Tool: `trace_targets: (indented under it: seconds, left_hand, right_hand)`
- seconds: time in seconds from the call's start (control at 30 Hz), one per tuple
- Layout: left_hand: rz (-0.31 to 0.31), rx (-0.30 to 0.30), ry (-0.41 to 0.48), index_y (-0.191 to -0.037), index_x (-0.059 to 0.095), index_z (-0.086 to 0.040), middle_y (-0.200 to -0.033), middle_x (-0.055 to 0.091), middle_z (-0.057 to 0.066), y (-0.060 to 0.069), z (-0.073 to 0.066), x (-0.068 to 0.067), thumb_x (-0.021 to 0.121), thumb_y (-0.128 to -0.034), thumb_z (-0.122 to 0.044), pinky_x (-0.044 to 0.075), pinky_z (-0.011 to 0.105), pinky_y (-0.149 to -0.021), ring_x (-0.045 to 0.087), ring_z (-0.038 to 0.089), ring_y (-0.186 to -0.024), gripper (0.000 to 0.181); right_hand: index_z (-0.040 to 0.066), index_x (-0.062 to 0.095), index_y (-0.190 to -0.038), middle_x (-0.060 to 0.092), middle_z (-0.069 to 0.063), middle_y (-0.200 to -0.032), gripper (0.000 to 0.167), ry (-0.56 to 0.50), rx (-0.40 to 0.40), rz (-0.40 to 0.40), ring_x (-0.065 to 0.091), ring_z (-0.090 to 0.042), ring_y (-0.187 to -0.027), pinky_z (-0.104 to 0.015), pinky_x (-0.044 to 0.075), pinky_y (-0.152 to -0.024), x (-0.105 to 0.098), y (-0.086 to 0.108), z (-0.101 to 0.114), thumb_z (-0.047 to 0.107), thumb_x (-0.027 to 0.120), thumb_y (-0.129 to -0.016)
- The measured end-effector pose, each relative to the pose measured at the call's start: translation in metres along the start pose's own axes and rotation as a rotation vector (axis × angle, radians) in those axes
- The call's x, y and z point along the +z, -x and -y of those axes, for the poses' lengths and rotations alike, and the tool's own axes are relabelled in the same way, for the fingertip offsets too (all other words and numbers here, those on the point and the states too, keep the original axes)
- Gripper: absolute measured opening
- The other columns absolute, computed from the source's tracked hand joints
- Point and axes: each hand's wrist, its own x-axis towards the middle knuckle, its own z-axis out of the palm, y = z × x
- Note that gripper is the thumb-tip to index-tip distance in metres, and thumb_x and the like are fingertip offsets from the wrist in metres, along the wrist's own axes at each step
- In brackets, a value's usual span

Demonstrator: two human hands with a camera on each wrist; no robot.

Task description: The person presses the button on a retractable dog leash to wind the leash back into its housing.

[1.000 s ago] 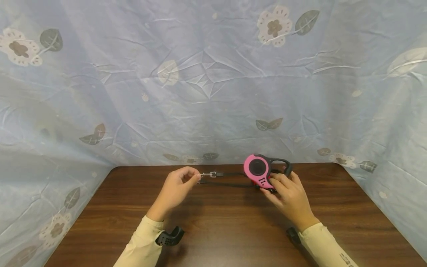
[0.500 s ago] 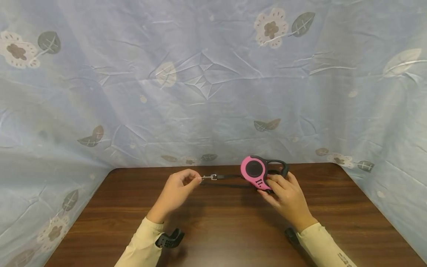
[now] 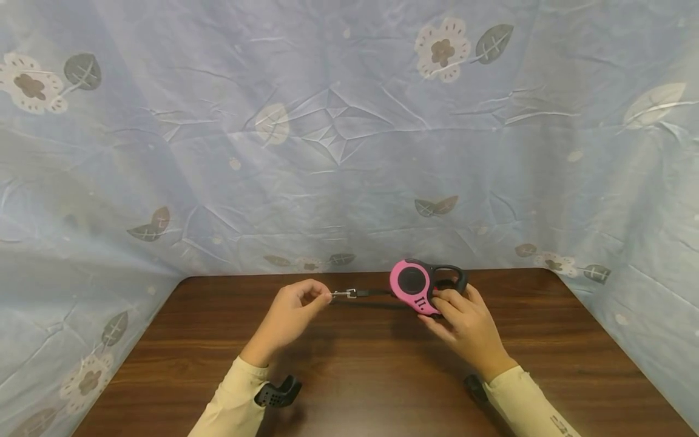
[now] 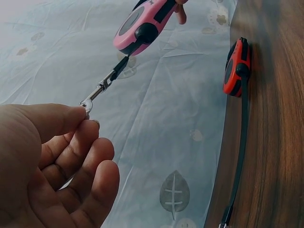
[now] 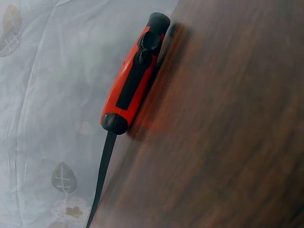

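A pink and black retractable leash (image 3: 413, 281) is held above the table by the right hand (image 3: 474, 331), its fingers round the lower end and handle. The left hand (image 3: 286, 318) pinches the metal clip (image 3: 343, 294) between thumb and forefinger; a short black strap joins clip and pink case. In the left wrist view the left hand (image 4: 71, 161) grips the end of the clip (image 4: 97, 90), and the pink case (image 4: 142, 26) hangs beyond. A red and black leash (image 5: 130, 78) lies on the table in the right wrist view, mostly hidden behind the pink one in the head view.
The red leash's black strap (image 4: 242, 137) stretches along the back of the brown wooden table (image 3: 349, 376). Behind the table hangs a pale blue floral cloth (image 3: 349, 182), which also rises at both sides. Black bands (image 3: 278, 391) are on the wrists.
The right hand has moved slightly left and down with the pink leash, bringing its case nearer the clip. The left hand keeps its pinch on the clip, nearly still.
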Motion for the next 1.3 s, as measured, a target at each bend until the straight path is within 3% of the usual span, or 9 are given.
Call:
trace_targets:
  seconds: [0.17,0.53,0.9,1.17,1.3]
  left_hand:
    - [0.023,-0.005,0.009,-0.102,0.073,-0.013,-0.091,0.070,0.000,-0.001,0.001,0.003,0.069,-0.1015,-0.031,0.052,0.031,-0.069,0.063,0.021,-0.076,0.019]
    - [0.077,0.003,0.015,-0.101,0.073,-0.016,-0.092,0.070,-0.006,0.001,-0.002,0.011,0.069,-0.1015,-0.029,0.054,0.030,-0.072,0.066,0.034,-0.083,0.014]
    - [0.076,0.017,0.004,-0.099,0.072,-0.017,-0.091,0.071,-0.006,0.001,-0.005,0.020,0.070,-0.1006,-0.027,0.054,0.029,-0.072,0.065,0.021,-0.079,0.010]
    - [0.084,0.000,0.025,-0.099,0.073,-0.015,-0.088,0.069,-0.008,0.001,-0.006,0.028,0.070,-0.1007,-0.023,0.053,0.028,-0.069,0.067,0.030,-0.082,0.009]
    - [0.068,-0.011,0.016,-0.098,0.073,-0.016,-0.089,0.070,-0.006,0.001,-0.006,0.030,0.070,-0.1006,-0.023,0.054,0.029,-0.071,0.067,0.026,-0.083,0.007]
  right_hand:
    - [0.000,0.075,-0.095,0.071,-0.007,-0.096,0.043,-0.030,-0.015,0.019,0.070,-0.027,-0.086,-0.053,0.046,-0.098,0.001,0.002,0.002,0.042,0.068,-0.101]
    - [-0.001,0.075,-0.099,0.071,-0.005,-0.098,0.042,-0.053,-0.024,0.042,0.071,-0.026,-0.085,-0.050,0.044,-0.103,0.002,0.003,0.002,0.041,0.070,-0.099]
    - [0.003,0.074,-0.095,0.070,-0.003,-0.096,0.039,-0.049,-0.049,0.046,0.070,-0.022,-0.079,-0.043,0.042,-0.105,0.003,0.000,0.007,0.041,0.067,-0.101]
    - [0.003,0.073,-0.093,0.068,-0.002,-0.095,0.041,-0.056,-0.018,0.076,0.069,-0.021,-0.077,-0.044,0.042,-0.103,0.000,0.001,0.008,0.043,0.067,-0.101]
    - [0.004,0.073,-0.094,0.066,-0.001,-0.095,0.042,-0.046,-0.012,0.100,0.066,-0.020,-0.080,-0.046,0.044,-0.101,-0.001,-0.001,0.008,0.045,0.064,-0.102]
